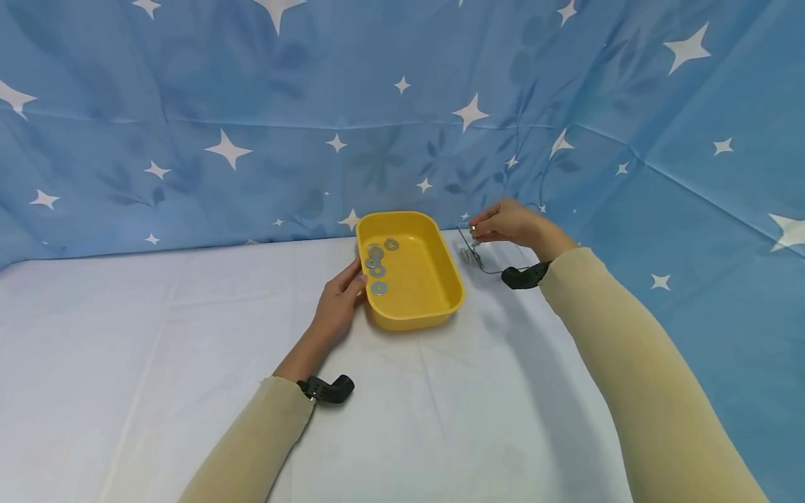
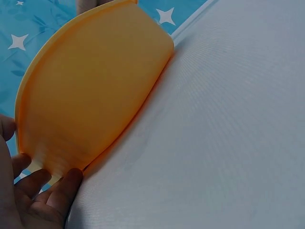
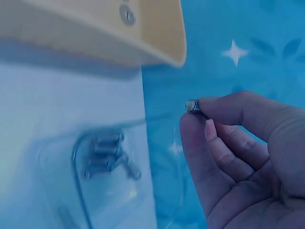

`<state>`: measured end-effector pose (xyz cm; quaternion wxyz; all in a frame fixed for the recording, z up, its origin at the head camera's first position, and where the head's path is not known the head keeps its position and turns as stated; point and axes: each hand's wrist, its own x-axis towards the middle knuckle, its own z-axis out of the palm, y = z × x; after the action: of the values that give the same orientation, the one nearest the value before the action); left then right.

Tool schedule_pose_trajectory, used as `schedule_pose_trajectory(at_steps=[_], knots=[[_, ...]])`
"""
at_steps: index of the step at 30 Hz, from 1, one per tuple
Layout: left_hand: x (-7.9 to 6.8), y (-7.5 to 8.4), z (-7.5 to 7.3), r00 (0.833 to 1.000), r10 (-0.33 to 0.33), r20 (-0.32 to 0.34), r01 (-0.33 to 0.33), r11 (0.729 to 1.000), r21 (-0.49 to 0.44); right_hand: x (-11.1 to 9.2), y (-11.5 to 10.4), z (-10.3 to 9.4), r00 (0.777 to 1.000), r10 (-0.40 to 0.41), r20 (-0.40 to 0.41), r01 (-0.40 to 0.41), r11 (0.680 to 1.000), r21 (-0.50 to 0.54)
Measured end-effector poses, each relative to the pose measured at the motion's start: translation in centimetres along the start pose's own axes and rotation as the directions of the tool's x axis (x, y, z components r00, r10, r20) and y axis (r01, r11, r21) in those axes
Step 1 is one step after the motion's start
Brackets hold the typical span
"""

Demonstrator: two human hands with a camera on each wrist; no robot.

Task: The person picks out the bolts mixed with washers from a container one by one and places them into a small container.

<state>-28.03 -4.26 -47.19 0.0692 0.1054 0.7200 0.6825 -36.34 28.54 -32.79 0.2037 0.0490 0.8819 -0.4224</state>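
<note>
A yellow plastic tray (image 1: 418,279) stands on the white cloth, several flat metal washers (image 1: 376,253) lying along its left side. At its left wall, my left hand (image 1: 339,300) holds the tray; in the left wrist view the fingertips (image 2: 71,183) press the outer wall, with a thumb at the rim. Above a clear container (image 1: 481,276), right of the tray, my right hand (image 1: 512,223) pinches a small threaded metal bolt (image 3: 192,106) between thumb and forefinger. Most of the bolt is hidden by the fingers. Several metal bolts (image 3: 105,152) lie in the container, blurred.
A blue curtain (image 1: 283,188) with white stars hangs directly behind the tray and container. The white cloth (image 1: 157,349) spreads to the left and front. Both wrists wear black camera bands (image 1: 327,390).
</note>
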Motion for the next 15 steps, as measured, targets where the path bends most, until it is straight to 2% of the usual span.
schedule_pose_trajectory(at_steps=[5,11,15], knots=[[0.3,-0.2,0.2,1.000,-0.019,0.005,0.019,1.000,-0.004,-0.2,2.0,-0.9,0.998,0.048,-0.029,-0.048,0.999,0.019],[0.3,-0.4,0.2,1.000,-0.024,0.000,0.024,1.000,0.000,0.3,3.6,-1.0,0.995,0.083,-0.055,-0.080,0.995,0.054],[0.3,-0.3,0.2,1.000,-0.025,-0.003,0.025,1.000,-0.007,0.8,4.3,-0.8,0.995,0.085,-0.053,-0.086,0.996,-0.018]])
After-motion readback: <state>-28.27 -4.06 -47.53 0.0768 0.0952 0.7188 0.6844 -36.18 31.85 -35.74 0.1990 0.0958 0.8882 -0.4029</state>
